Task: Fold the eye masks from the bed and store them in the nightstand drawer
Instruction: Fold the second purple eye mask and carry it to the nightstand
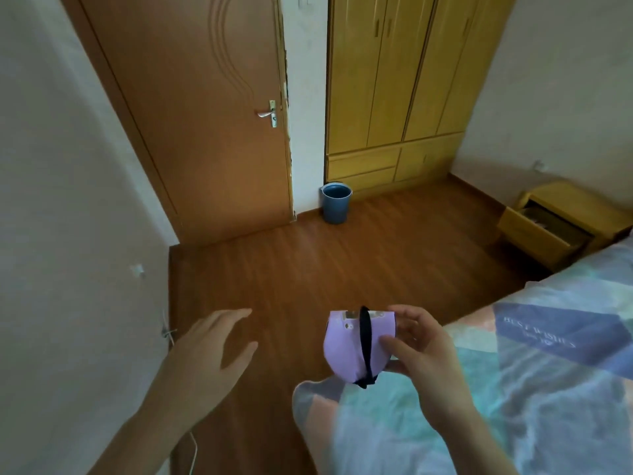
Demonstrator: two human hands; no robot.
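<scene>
A lilac eye mask (344, 347), folded in half with its black strap running down the front, is held upright in my right hand (423, 351) over the near corner of the bed (534, 382). My left hand (212, 354) hovers to the left of the mask, fingers spread, holding nothing. The yellow wooden nightstand (579, 207) stands at the far right beside the bed. Its drawer (534, 234) is pulled open towards the room; what lies inside is too dim to make out.
A blue bucket (335, 202) stands on the wood floor between the shut brown door (212, 132) and the yellow wardrobe (394, 90). A white wall (68, 234) runs close on my left. The bed carries a patchwork cover in blue, teal and pink.
</scene>
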